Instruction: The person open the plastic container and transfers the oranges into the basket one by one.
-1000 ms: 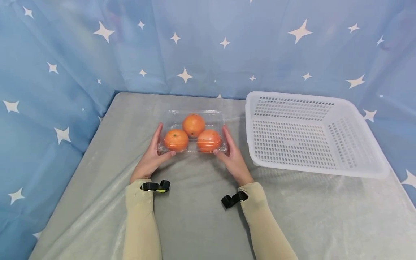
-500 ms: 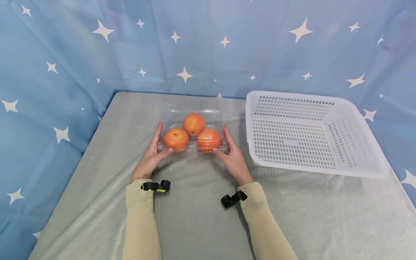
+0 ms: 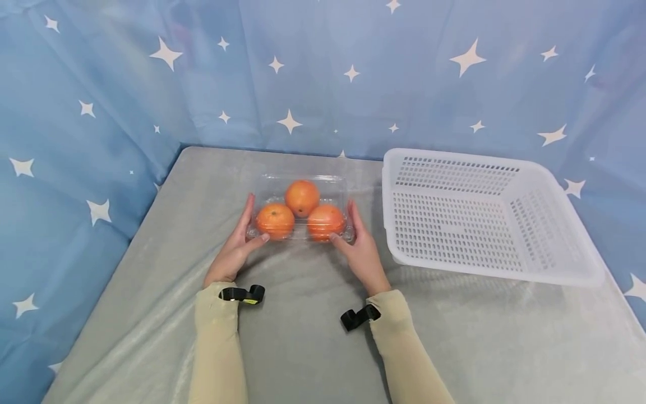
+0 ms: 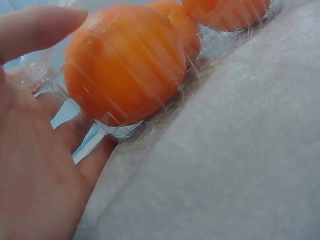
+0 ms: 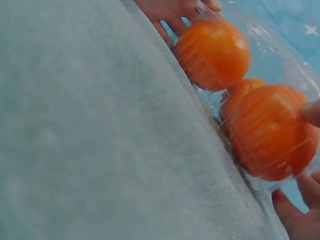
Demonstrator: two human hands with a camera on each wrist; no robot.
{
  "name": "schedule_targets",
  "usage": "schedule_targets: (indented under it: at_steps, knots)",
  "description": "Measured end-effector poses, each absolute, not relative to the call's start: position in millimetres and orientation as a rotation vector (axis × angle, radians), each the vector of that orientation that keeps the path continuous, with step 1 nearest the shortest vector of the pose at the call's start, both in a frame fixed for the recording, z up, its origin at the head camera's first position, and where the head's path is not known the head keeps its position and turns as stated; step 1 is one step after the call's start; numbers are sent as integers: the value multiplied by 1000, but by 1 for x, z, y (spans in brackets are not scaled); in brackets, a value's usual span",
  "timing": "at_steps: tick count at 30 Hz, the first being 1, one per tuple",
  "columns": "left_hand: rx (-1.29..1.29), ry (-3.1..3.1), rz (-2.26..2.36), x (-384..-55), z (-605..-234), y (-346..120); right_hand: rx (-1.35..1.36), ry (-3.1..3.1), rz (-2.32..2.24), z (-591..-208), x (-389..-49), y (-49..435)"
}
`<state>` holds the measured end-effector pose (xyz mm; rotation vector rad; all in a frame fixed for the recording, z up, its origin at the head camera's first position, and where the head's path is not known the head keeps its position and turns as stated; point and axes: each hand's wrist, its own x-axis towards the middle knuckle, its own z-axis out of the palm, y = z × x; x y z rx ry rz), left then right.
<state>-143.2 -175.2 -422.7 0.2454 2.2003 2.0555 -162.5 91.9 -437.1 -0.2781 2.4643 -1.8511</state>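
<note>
A clear plastic clamshell box (image 3: pixel 334 189) lies on the grey cloth near the middle of the table. Through its lid show three oranges: left (image 3: pixel 275 221), back (image 3: pixel 302 197) and right (image 3: pixel 326 221). My left hand (image 3: pixel 231 253) grips the box's left end, thumb over the front edge, fingers along the side. At the opposite end my right hand (image 3: pixel 364 259) holds it the same way. In the left wrist view the thumb (image 4: pixel 42 29) lies over the clear plastic beside an orange (image 4: pixel 124 65). The right wrist view shows right-hand fingers (image 5: pixel 295 215) at the box's end.
To the right stands a white perforated plastic basket (image 3: pixel 449 270), with a gap between it and my right hand. Grey cloth (image 3: pixel 298 342) covers the table. A blue star-patterned curtain (image 3: pixel 323 95) hangs behind and along the left side.
The head view has tilted slightly, so everything sits a little lower in it. Both hands keep their hold on the box, and the box stays in place on the cloth.
</note>
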Motion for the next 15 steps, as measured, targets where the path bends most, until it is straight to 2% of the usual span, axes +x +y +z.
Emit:
schedule_targets:
  at_steps: [6,15]
  knots:
    - [254,2231,2007,-141,-423,-177,-296,2561,-1852,-451,-163,91]
    - [213,2232,1997,-141,-425,-174,-308,2587,-1844,-446,-164,94]
